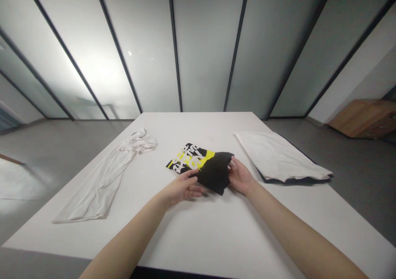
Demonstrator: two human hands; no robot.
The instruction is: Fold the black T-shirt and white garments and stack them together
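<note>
A folded black garment [215,171] with a yellow and white lettered print is at the middle of the table, tilted slightly, its near edge raised off the surface. My left hand [182,188] has its thumb on top of the near edge and its fingers below, partly under the cloth. At the other end, my right hand [239,176] grips the right edge, with some fingertips hidden behind the fabric. What kind of garment it is cannot be told from its folded shape.
On the white table [198,126], a crumpled white garment [102,184] stretches along the left side. A flat folded white cloth [281,155] lies over a dark one [287,182] at the right. Frosted glass panels [204,43] stand behind; a wooden cabinet [365,116] is far right.
</note>
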